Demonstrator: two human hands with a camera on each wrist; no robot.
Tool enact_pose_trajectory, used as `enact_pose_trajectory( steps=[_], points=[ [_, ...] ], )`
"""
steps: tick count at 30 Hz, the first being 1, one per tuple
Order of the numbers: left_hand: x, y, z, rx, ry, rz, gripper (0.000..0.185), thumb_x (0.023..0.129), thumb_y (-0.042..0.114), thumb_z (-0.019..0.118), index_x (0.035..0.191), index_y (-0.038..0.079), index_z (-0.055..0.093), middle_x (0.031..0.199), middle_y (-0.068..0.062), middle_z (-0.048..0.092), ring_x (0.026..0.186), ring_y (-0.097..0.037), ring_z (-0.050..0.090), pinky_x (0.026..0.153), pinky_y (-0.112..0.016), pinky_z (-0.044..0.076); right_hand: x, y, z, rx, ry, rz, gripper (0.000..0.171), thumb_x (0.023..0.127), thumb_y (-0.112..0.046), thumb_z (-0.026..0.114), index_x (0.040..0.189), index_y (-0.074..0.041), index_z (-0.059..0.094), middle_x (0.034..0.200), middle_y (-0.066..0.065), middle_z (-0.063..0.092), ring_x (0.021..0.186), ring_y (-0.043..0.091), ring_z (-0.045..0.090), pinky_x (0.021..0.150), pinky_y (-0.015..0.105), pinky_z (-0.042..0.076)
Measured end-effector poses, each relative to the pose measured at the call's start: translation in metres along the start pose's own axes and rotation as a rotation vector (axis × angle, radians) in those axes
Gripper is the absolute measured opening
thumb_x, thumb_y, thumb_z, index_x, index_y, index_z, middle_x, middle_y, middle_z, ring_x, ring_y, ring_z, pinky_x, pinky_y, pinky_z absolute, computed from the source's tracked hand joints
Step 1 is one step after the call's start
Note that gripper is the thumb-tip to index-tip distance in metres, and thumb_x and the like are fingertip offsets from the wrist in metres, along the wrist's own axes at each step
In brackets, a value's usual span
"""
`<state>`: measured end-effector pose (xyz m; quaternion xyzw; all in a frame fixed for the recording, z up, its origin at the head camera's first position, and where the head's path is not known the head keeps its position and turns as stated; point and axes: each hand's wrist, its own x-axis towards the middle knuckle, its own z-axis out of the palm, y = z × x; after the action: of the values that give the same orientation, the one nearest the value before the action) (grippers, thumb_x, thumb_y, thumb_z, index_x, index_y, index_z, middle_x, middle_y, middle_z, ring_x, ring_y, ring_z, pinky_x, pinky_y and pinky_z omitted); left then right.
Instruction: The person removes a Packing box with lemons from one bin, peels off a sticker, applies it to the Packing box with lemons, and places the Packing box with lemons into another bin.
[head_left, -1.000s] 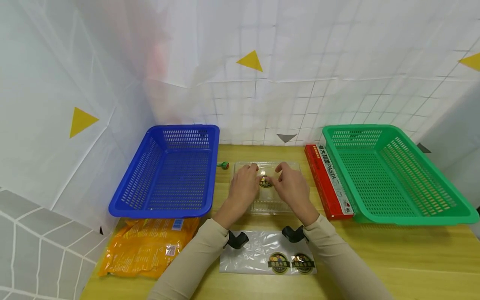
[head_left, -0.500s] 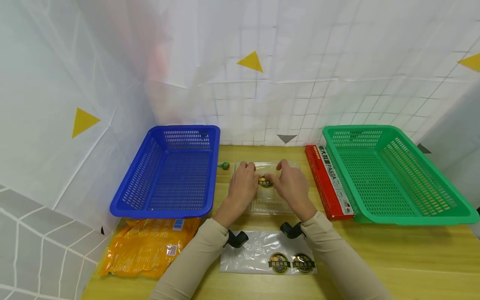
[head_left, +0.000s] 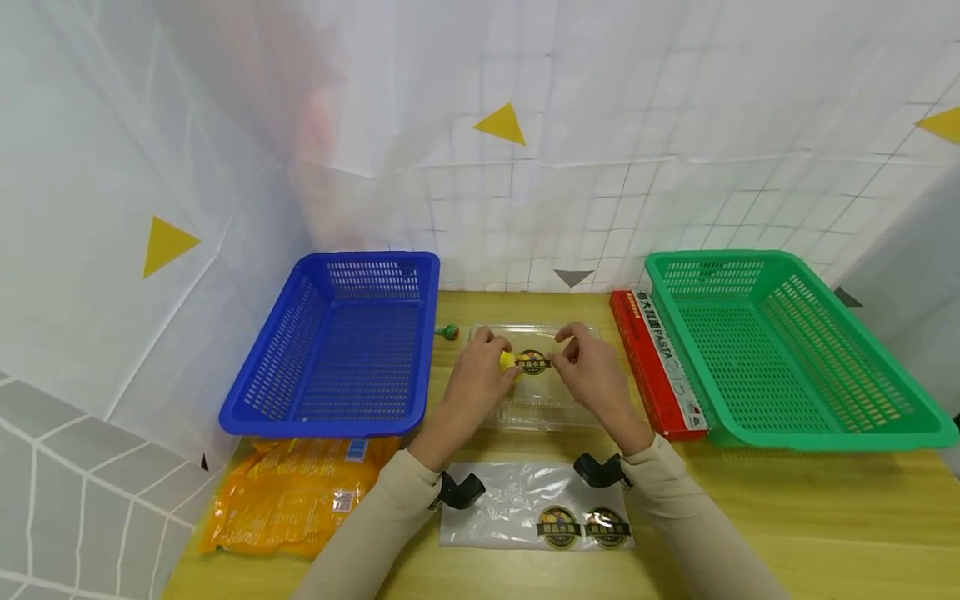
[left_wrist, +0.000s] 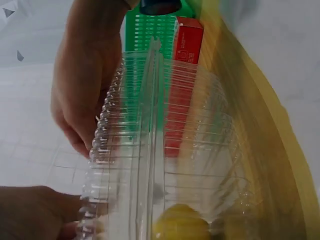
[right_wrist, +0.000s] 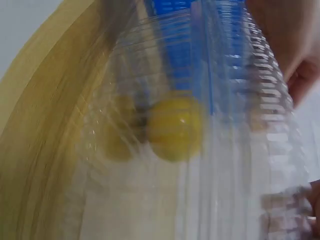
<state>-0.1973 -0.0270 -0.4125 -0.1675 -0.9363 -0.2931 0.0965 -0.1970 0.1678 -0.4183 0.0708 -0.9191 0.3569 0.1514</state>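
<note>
Flanking a round label (head_left: 533, 362) on the lid of a clear plastic box (head_left: 543, 402), this person's 2 hands work in close. The box sits mid-table, lid down, within easy reach of both arms. Left hand (head_left: 476, 379) is loosely bent, thumb right by the label's left end, with a gap between thumb and fingers. Right hand (head_left: 597, 377) mirrors it at the other end: index standing off the thumb, nothing visibly pinched. Probably set up like that so the label gets even pressure from 2 sides, though contact at the right end is hard to make out.

There's at least 1 round yellow item (right_wrist: 176, 129) inside the box; a blurrier blob beside it could be a 2nd or just a reflection. The clear sheet (head_left: 498, 504) with 2 more labels lies nearest the body, handy for grabbing. Blue basket (head_left: 322, 423) and green basket (head_left: 825, 439) are off to the sides, likely to keep the middle workable.

Versus 0.5 s ago: the right hand has shifted outward, the label shows more fully, and yellow now peeks through between the left thumb and fingers. Baskets and sheet haven't budged.
</note>
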Motion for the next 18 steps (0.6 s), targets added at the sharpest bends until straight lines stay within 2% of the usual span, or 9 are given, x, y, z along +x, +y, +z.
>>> enact_pose_trajectory(
  steps=[2, 4, 6, 7, 9, 13, 16, 18],
  points=[
    [-0.004, -0.003, -0.001, -0.017, 0.051, 0.017, 0.037, 0.090, 0.018, 0.084, 0.120, 0.000, 0.071, 0.118, -0.013, 0.057, 0.108, -0.029, 0.057, 0.091, -0.041, 0.053, -0.004, 0.004, -0.005, 0.042, 0.086, -0.010, 0.017, 0.091, -0.004, 0.076, 0.105, 0.001, 0.067, 0.079, 0.010, 0.066, 0.069, 0.026, 0.059, 0.062, 0.039, 0.049],
    [-0.009, -0.006, -0.002, -0.056, 0.103, 0.001, 0.048, 0.090, 0.018, 0.083, 0.129, -0.003, 0.066, 0.132, -0.018, 0.053, 0.123, -0.033, 0.051, 0.102, -0.046, 0.048, -0.008, 0.008, -0.010, 0.062, 0.170, -0.008, 0.018, 0.090, -0.003, 0.075, 0.105, 0.003, 0.068, 0.089, 0.015, 0.068, 0.080, 0.031, 0.060, 0.069, 0.043, 0.050],
    [-0.013, -0.010, -0.001, -0.132, 0.132, -0.058, 0.062, 0.089, 0.019, 0.080, 0.140, -0.006, 0.055, 0.145, -0.024, 0.044, 0.135, -0.039, 0.042, 0.111, -0.052, 0.040, -0.014, 0.012, -0.016, 0.064, 0.218, 0.028, 0.025, 0.088, -0.004, 0.075, 0.111, 0.005, 0.067, 0.104, 0.020, 0.068, 0.093, 0.037, 0.058, 0.079, 0.048, 0.050],
    [-0.015, -0.011, -0.001, -0.186, 0.129, -0.107, 0.070, 0.090, 0.019, 0.078, 0.146, -0.007, 0.047, 0.151, -0.026, 0.038, 0.139, -0.042, 0.038, 0.114, -0.054, 0.036, -0.017, 0.014, -0.018, 0.064, 0.216, 0.063, 0.032, 0.089, -0.005, 0.074, 0.117, 0.006, 0.065, 0.113, 0.022, 0.065, 0.101, 0.039, 0.056, 0.084, 0.050, 0.049],
    [-0.019, -0.014, 0.000, -0.306, 0.102, -0.218, 0.083, 0.089, 0.020, 0.075, 0.155, -0.007, 0.032, 0.158, -0.030, 0.028, 0.145, -0.044, 0.032, 0.117, -0.055, 0.031, -0.024, 0.019, -0.022, 0.089, 0.177, 0.140, 0.046, 0.090, -0.010, 0.073, 0.129, 0.008, 0.058, 0.128, 0.026, 0.059, 0.112, 0.043, 0.053, 0.093, 0.054, 0.047],
    [-0.024, -0.019, 0.000, -0.528, 0.018, -0.418, 0.097, 0.091, 0.022, 0.072, 0.162, -0.006, 0.012, 0.163, -0.032, 0.021, 0.150, -0.044, 0.025, 0.120, -0.053, 0.024, -0.035, 0.029, -0.027, 0.147, -0.010, 0.330, 0.069, 0.099, -0.029, 0.069, 0.148, 0.009, 0.040, 0.143, 0.030, 0.050, 0.126, 0.047, 0.052, 0.103, 0.058, 0.045],
    [-0.028, -0.022, 0.000, -0.641, -0.025, -0.491, 0.094, 0.093, 0.021, 0.070, 0.162, -0.007, 0.013, 0.163, -0.031, 0.025, 0.150, -0.042, 0.025, 0.121, -0.053, 0.022, -0.040, 0.034, -0.028, 0.206, -0.141, 0.413, 0.074, 0.103, -0.041, 0.063, 0.150, 0.010, 0.039, 0.142, 0.033, 0.053, 0.125, 0.045, 0.055, 0.101, 0.055, 0.048],
    [-0.030, -0.023, 0.000, -0.698, -0.041, -0.512, 0.087, 0.093, 0.019, 0.070, 0.159, -0.008, 0.022, 0.158, -0.031, 0.035, 0.145, -0.042, 0.035, 0.118, -0.054, 0.029, -0.042, 0.037, -0.028, 0.262, -0.183, 0.435, 0.073, 0.104, -0.043, 0.060, 0.149, 0.011, 0.042, 0.138, 0.033, 0.056, 0.122, 0.043, 0.058, 0.097, 0.049, 0.052]
  ],
)
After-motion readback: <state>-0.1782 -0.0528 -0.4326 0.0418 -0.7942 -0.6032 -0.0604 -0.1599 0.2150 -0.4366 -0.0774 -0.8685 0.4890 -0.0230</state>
